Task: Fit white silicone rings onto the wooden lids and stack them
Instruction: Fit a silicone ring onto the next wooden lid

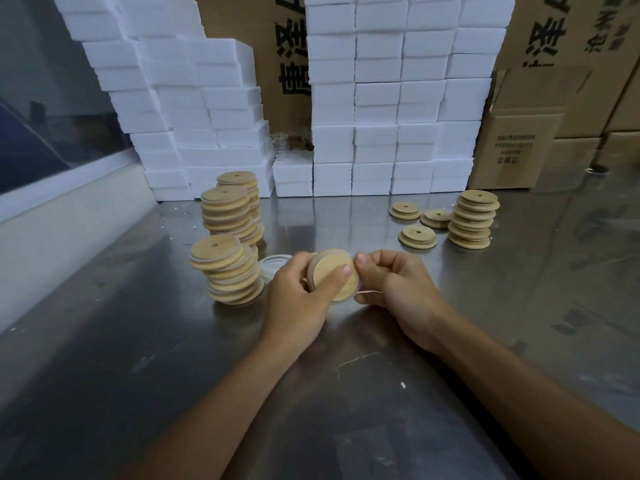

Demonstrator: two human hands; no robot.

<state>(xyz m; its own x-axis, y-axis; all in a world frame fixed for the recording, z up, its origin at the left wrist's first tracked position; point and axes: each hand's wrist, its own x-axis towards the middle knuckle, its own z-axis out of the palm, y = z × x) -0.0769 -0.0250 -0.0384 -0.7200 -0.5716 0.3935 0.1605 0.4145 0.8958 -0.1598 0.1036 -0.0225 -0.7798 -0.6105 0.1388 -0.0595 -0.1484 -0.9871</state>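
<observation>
We hold one wooden lid (334,280) up between both hands, just above the steel counter (346,393). Our left hand (298,296) grips its left edge, fingers curled behind and thumb laid across the face; our right hand (391,285) pinches a thin white silicone ring (369,292) against the lid's right rim — the ring shows only as a pale strip there. To the left stand three stacks of ringed lids (225,271), leaning a little, with loose clear rings (273,266) lying beside the nearest one. To the right we count one stack of bare lids (472,220) and three small piles of loose lids (417,236) near it. Behind, white foam boxes (381,98) rise in two walls before cardboard cartons (519,147).
</observation>
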